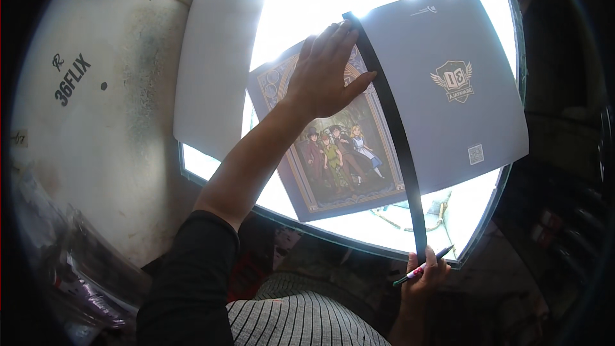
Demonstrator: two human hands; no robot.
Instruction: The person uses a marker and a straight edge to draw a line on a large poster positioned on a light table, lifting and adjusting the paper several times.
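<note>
A printed cover sheet [471,131] lies on the brightly lit glass of a light table [448,230], with a framed picture of several drawn figures on its left part and a crest on its grey right part. A long black strip [400,128] runs down between the two parts and past the sheet's lower edge. My left hand [327,67] rests flat on the picture side, fingers stretched toward the strip's top end and thumb touching its edge. At the strip's lower end, my right hand [426,275] closes round a pen [416,273] and the strip.
Another pale sheet [214,57] overlaps the left side of the light table. Further left is a worn whitish surface [96,109] with dark lettering, and clear plastic wrapping [83,263] lies at the lower left. The glass edge [503,192] borders the table on the right.
</note>
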